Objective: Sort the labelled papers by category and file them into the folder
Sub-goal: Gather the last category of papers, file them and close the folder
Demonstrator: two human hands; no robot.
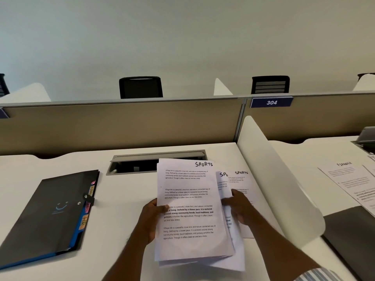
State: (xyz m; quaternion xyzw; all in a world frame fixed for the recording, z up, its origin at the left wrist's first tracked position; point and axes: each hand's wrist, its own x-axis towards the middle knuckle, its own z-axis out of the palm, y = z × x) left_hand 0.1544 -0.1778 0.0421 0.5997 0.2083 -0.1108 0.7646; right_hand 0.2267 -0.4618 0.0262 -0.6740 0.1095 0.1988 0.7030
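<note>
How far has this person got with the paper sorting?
Partly done: SPORTS sheets are gathered in a stack held by the left hand, while the right hand grips a second sheet behind it. One SPORTS sheet lies on the desk, a FINANCE sheet on the next. The folder is shut; filing remains.

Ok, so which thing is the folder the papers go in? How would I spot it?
Look at the white desk in front of the tan divider wall. On its left side, apart from the SPORTS sheets, lies the folder. It alone is black, with a blue edge, a little smiley on its cover and coloured tabs sticking out.
</note>
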